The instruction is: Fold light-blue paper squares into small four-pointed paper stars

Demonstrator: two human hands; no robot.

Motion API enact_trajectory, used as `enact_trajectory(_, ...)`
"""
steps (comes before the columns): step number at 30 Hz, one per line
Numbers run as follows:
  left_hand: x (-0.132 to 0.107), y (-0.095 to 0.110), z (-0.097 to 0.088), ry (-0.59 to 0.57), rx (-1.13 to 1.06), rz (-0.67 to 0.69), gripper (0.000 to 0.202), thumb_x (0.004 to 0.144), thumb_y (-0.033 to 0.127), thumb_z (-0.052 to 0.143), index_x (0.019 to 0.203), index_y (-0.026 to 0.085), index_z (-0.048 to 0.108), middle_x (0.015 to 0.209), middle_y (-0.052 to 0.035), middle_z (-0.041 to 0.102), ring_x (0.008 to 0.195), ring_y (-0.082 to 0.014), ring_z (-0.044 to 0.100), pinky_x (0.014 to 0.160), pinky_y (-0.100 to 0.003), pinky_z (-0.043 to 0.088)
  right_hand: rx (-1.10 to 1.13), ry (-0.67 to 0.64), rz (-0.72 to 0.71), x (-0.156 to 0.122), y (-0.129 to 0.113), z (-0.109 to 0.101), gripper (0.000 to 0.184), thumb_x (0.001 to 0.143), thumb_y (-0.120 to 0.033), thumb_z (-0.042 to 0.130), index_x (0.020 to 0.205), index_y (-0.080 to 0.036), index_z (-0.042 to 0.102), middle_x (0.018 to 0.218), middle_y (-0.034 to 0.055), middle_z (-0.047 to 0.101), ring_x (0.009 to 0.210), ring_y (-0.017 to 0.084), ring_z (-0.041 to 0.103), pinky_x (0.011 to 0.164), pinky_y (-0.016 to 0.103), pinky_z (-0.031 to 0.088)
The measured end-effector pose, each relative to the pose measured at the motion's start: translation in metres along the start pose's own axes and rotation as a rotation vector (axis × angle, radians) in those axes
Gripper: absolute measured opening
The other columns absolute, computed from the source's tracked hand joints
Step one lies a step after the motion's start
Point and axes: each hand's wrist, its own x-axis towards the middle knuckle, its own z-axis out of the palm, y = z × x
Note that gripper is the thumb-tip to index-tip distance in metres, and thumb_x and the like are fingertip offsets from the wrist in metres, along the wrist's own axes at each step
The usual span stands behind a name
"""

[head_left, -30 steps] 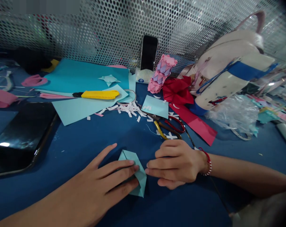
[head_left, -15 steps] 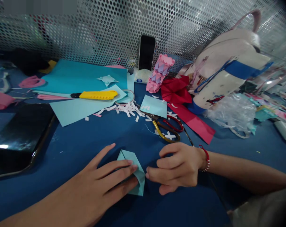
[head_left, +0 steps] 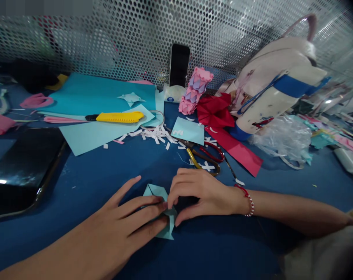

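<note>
A small folded piece of light blue paper point(head_left: 160, 192) lies on the dark blue table point(head_left: 112, 171) near the front. My left hand point(head_left: 126, 225) rests flat on it, fingers stretched out and pressing its left part down. My right hand point(head_left: 198, 194), with a red bead bracelet at the wrist, is over the paper's right side; its fingertips and thumb pinch at the fold. Much of the paper is hidden under both hands.
Scissors point(head_left: 204, 155) lie just behind my right hand, amid white paper scraps point(head_left: 157, 134). A yellow utility knife point(head_left: 118, 116) rests on blue sheets point(head_left: 97, 97). A dark tablet point(head_left: 21, 167) sits left, a phone point(head_left: 179, 64) stands at the mesh wall, a white bag point(head_left: 275, 85) right.
My right hand has slid left from beside the folded paper onto its right side, fingertips now pinching it. My left hand has stayed pressed on the paper.
</note>
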Motion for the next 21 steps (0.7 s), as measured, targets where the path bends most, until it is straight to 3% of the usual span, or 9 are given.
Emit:
enact_trajectory(5,-0.0035,0.0002,-0.0010,-0.005,0.009,0.009,0.047,0.107,0.040,0.071,0.152,0.029,0.066,0.139,0.0025,0.078,0.140,-0.0202,0.064,0.143,-0.048,-0.012,0.138,0.083,0.026,0.0019,-0.0015,0.0000,0.026,0.100,-0.039,0.088,0.108,-0.019,0.072,0.095,-0.0020,0.074,0.088,0.013,0.064,0.081,0.025,0.048)
enact_trajectory(9,-0.0064,0.0025,-0.0032,-0.009,0.013,0.000,0.053,0.108,0.039,0.070,0.159,0.029,0.061,0.142,0.0019,0.078,0.141,-0.0196,0.066,0.143,-0.046,-0.013,0.159,0.066,0.089,0.0030,-0.0041,-0.0011,0.027,0.101,-0.041,0.087,0.107,-0.020,0.070,0.095,-0.0020,0.073,0.088,0.013,0.064,0.080,0.026,0.047)
enact_trajectory(13,-0.0091,0.0038,-0.0034,0.041,-0.022,-0.044,0.056,0.109,0.027,0.065,0.164,0.026,0.054,0.146,0.0008,0.077,0.143,-0.0177,0.066,0.145,-0.044,-0.006,0.151,0.024,0.137,0.0024,-0.0041,-0.0008,0.031,0.099,-0.041,0.088,0.106,-0.021,0.066,0.095,-0.0013,0.073,0.090,0.015,0.063,0.081,0.027,0.046)
enact_trajectory(16,-0.0089,0.0025,-0.0037,0.055,-0.052,-0.026,0.055,0.108,0.023,0.063,0.162,0.028,0.056,0.144,0.0004,0.078,0.146,-0.0187,0.063,0.145,-0.047,-0.005,0.123,0.015,0.116,0.0017,-0.0037,0.0005,0.031,0.102,-0.044,0.085,0.112,-0.020,0.066,0.096,0.0001,0.072,0.089,0.016,0.062,0.081,0.028,0.046)
enact_trajectory(21,-0.0044,-0.0001,-0.0040,-0.007,0.022,0.012,0.061,0.106,0.032,0.067,0.166,0.030,0.054,0.147,0.0008,0.075,0.141,-0.0200,0.066,0.142,-0.047,-0.014,0.079,0.045,0.022,0.0012,-0.0030,0.0028,0.023,0.107,-0.039,0.080,0.115,-0.020,0.070,0.096,0.0001,0.070,0.086,0.015,0.060,0.085,0.029,0.044)
